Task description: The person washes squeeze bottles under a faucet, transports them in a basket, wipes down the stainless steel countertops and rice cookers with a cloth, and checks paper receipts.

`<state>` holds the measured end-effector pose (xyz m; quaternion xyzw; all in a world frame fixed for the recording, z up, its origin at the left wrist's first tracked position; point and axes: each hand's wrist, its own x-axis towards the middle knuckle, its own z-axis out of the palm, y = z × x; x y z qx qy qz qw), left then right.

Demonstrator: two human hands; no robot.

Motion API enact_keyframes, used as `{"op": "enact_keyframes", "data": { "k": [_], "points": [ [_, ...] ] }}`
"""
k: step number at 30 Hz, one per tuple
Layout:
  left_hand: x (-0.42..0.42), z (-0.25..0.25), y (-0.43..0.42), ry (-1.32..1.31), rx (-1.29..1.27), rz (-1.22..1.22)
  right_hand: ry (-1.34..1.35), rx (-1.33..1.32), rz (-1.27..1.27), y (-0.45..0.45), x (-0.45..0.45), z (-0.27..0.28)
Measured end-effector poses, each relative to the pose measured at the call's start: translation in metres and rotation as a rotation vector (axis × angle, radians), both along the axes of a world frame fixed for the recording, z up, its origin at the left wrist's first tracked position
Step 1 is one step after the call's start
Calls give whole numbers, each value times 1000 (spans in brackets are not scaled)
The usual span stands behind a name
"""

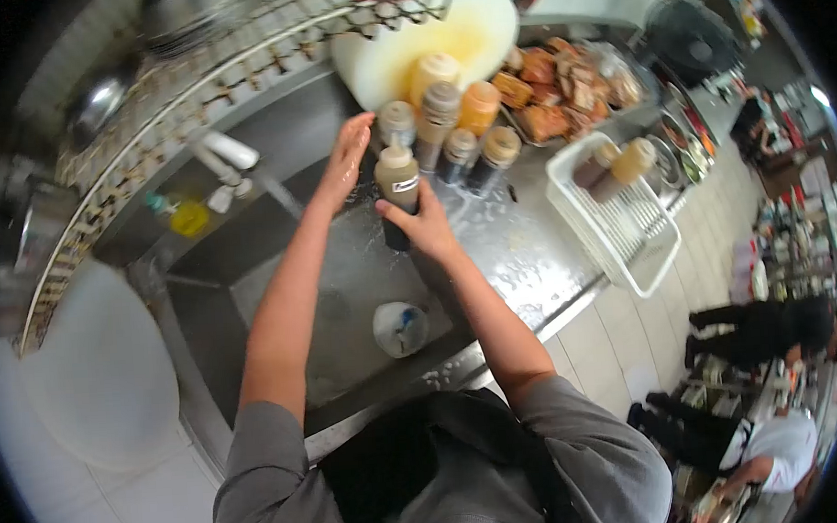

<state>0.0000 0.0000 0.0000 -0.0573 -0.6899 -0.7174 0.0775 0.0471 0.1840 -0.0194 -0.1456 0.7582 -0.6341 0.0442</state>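
A dark squeeze bottle with a pale cap and a white label [398, 188] is upright in my right hand [423, 225], whose fingers wrap round its side at the sink's right edge. My left hand [343, 162], wet and empty, is held up left of the bottle with its fingers stretched out. Just behind the bottle, on the wet steel counter [543, 254], stand several more squeeze bottles, among them an orange one [478, 107] and a grey-topped one [440, 107]. Water runs from the tap [230, 150] into the sink [342, 257], left of my left forearm.
A white basket [617, 216] with two bottles sits on the right. Behind are a tray of meat pieces [561, 90] and a yellow-stained white board [368, 63]. A clear container [401, 329] lies in the sink. People [775, 451] stand far right.
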Motion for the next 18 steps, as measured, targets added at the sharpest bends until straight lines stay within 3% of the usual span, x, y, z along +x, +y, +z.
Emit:
{"op": "enact_keyframes", "data": {
  "k": [1,2,3,5,7,10,16,18],
  "points": [
    [-7,-4,5,24,33,7,91,27,-74,21,6,13],
    [-22,-17,4,-6,-182,128,100,66,-140,41,13,38],
    [-60,-18,8,142,-403,206,176,86,-224,69,-10,51],
    [-69,-26,22,105,-560,229,293,96,-328,121,-20,70],
    [-75,-37,38,149,-587,241,511,548,-685,178,-32,69],
    [-76,-37,50,154,-606,295,448,631,-1043,235,-69,56],
    [-34,-55,51,226,-553,453,147,659,-797,316,-143,-26],
    [-3,-53,44,203,-515,509,83,730,-876,325,-162,-45]
  ]
}}
